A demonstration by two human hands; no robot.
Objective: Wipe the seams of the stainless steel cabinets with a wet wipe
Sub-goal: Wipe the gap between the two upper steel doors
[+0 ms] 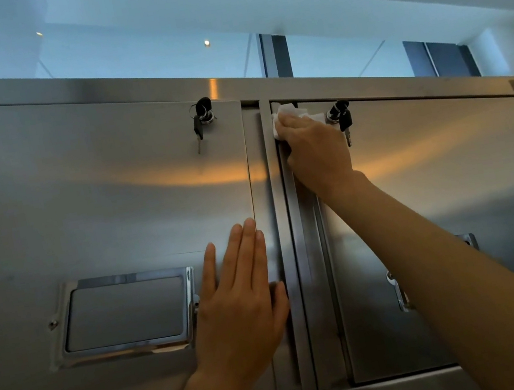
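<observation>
**Wipe pressed at the top of the centre seam**

Head view: the right hand (315,147) presses a crumpled wet wipe (283,115) against the vertical seam (284,224), at 12 o'clock. The left hand (241,292), fingers straight, lies flat on the left door (97,204) at 6 o'clock.

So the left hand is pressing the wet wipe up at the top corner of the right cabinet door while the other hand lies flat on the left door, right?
Not quite: the head view shows the right hand pressing the wet wipe at the top corner of the right cabinet door. The left hand is the one lying flat on the left door.
</observation>
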